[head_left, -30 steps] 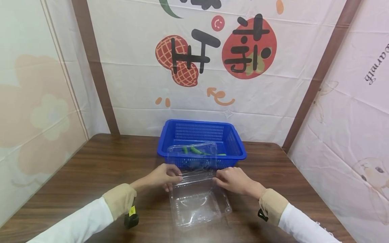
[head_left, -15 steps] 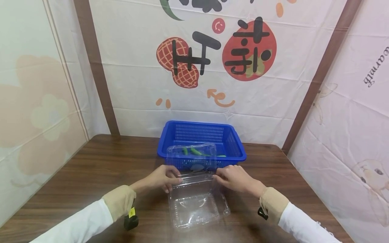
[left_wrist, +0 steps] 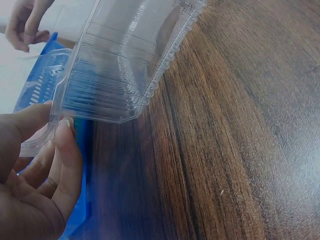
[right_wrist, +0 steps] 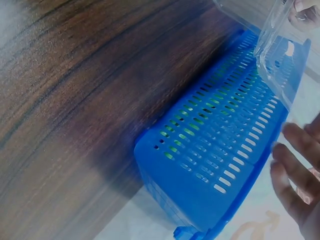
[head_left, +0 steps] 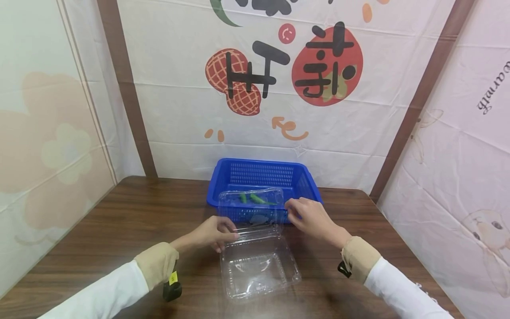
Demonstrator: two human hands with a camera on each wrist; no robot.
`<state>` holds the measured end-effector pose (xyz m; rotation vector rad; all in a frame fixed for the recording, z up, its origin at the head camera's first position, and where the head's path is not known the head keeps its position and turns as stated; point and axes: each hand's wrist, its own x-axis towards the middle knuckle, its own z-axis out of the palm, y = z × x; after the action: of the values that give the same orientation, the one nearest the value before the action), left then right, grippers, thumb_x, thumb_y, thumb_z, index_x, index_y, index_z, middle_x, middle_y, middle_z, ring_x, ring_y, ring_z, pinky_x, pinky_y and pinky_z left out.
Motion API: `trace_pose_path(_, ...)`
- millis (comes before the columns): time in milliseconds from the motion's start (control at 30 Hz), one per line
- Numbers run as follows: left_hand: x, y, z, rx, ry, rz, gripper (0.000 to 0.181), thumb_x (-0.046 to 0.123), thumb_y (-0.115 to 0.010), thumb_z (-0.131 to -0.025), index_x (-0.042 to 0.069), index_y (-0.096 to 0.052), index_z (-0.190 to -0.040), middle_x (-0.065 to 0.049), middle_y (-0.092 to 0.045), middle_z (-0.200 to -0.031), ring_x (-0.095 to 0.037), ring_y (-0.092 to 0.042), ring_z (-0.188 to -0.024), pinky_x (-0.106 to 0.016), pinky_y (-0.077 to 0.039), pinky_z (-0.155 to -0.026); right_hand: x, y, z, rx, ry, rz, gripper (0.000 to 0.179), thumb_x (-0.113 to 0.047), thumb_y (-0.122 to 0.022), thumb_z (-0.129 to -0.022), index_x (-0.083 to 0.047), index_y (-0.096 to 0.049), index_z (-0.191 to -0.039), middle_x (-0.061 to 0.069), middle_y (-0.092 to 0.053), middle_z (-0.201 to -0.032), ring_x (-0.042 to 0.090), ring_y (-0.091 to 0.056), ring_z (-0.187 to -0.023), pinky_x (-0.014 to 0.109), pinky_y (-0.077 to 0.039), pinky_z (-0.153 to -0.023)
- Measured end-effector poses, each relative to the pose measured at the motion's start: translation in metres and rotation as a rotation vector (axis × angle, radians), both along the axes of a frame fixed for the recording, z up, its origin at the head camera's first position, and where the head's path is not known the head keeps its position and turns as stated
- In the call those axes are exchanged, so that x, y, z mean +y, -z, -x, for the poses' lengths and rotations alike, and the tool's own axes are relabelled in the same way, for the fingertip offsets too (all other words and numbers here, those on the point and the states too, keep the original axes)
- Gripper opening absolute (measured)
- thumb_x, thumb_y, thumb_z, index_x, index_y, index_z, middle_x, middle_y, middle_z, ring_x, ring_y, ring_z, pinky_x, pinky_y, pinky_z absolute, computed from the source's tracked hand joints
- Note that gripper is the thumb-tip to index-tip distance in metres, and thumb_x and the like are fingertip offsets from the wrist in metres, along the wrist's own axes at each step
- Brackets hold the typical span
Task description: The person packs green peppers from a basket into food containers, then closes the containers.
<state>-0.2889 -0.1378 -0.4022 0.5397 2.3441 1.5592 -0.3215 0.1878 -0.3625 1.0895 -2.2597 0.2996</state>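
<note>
Holding the unfolded clear box (head_left: pixel 255 270), apparently | left hand (head_left: pixel 213 231) pinches its rim by the hinge | right hand (head_left: pixel 311 218) grasps nothing, fingers loosely bent near blue basket (head_left: pixel 260 176) | box before basket | next move likely calls for a steady left pinch

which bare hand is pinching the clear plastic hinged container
The left hand: it alone pinches the container. The right hand, holding nothing, is apart from it, near the blue plastic basket.

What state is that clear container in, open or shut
Open: in the head view, the clear container's near half and far half lie spread apart either side of the fold; the left hand pinches it.
</note>
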Motion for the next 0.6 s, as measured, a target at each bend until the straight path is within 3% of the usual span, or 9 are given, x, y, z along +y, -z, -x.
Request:
trace_pose_path(167,0.001,0.001,0.000,0.002,-0.003,-0.002,0.028,0.015,-0.075,-0.089,-0.005,-0.062,-0.105,-0.009,-0.069,-0.079,-0.015,-0.060,-0.052,-0.032,-0.057,-0.049,-0.002,0.001,0.009,0.101,-0.009,0.052,0.011,-0.003,-0.062,-0.083,-0.009,-0.067,-0.092,-0.005,-0.062,-0.079,0.012,-0.050,-0.066,0.028,-0.043,-0.054)
trace_pose_path(367,0.001,0.001,0.000,-0.003,-0.003,-0.004,0.028,0.015,-0.075,-0.089,-0.005,-0.062,-0.104,-0.010,-0.069,-0.079,-0.015,-0.060,-0.052,-0.033,-0.057,-0.049,-0.002,0.002,0.022,0.203,0.061,0.053,0.013,0.001,-0.062,-0.080,-0.007,-0.067,-0.090,-0.001,-0.060,-0.078,0.018,-0.050,-0.064,0.031,-0.037,-0.054)
trace_pose_path(467,0.000,0.001,0.001,0.000,-0.010,0.002,0.027,0.014,-0.075,-0.089,-0.004,-0.062,-0.103,-0.013,-0.069,-0.079,-0.015,-0.059,-0.052,-0.035,-0.057,-0.050,-0.002,0.001,0.030,0.187,0.098,0.042,0.012,0.001,-0.063,-0.080,-0.006,-0.067,-0.089,0.001,-0.060,-0.078,0.021,-0.051,-0.064,0.033,-0.040,-0.054)
trace_pose_path(600,0.001,0.000,0.001,0.003,-0.019,0.014,0.026,0.015,-0.076,-0.089,-0.004,-0.063,-0.103,-0.016,-0.068,-0.079,-0.015,-0.059,-0.051,-0.040,-0.058,-0.052,0.000,-0.001,0.042,0.099,0.189,0.053,0.010,-0.002,-0.064,-0.083,-0.006,-0.068,-0.091,0.003,-0.062,-0.080,0.022,-0.053,-0.066,0.035,-0.046,-0.055)
